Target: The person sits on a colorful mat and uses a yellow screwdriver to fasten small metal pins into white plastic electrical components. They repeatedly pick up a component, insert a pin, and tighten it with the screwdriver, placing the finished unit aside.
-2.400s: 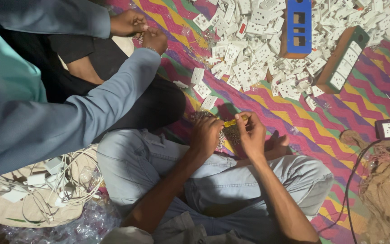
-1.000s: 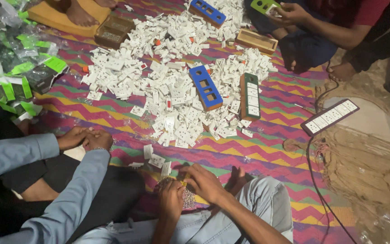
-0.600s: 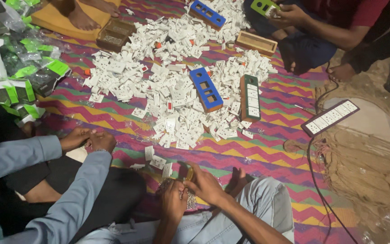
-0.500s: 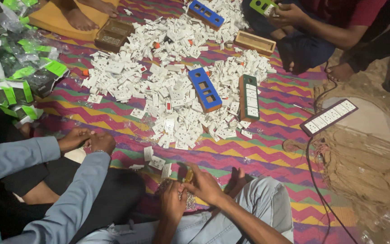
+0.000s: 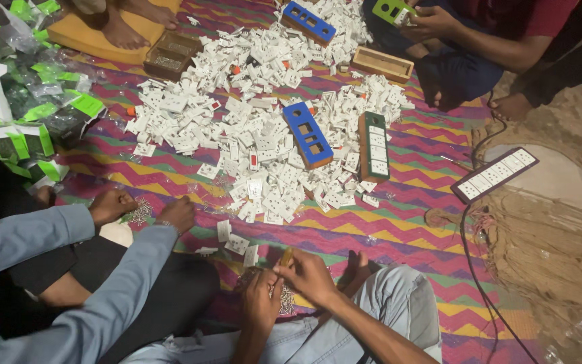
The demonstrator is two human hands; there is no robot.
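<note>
My left hand (image 5: 261, 302) and my right hand (image 5: 312, 275) meet just above my knees in blue jeans (image 5: 399, 310). The fingers of my right hand pinch a small yellow-handled tool (image 5: 286, 257). My left hand is closed around a small part that its fingers mostly hide. A little heap of thin metal screws (image 5: 284, 301) lies on the mat between the two hands. A few white socket pieces (image 5: 236, 243) lie just beyond my hands.
A big heap of white socket pieces (image 5: 264, 135) covers the zigzag mat (image 5: 405, 222), with blue frames (image 5: 308, 133) and a green strip (image 5: 374, 145). A co-worker's blue-sleeved hands (image 5: 146, 209) work at the left. Another person (image 5: 479, 34) sits at the top right. Green packets (image 5: 28, 114) are piled on the left.
The view has swung up from my lap to the heap of parts. My hands stay together over the knees, shifting slightly. The co-worker's hands have barely moved.
</note>
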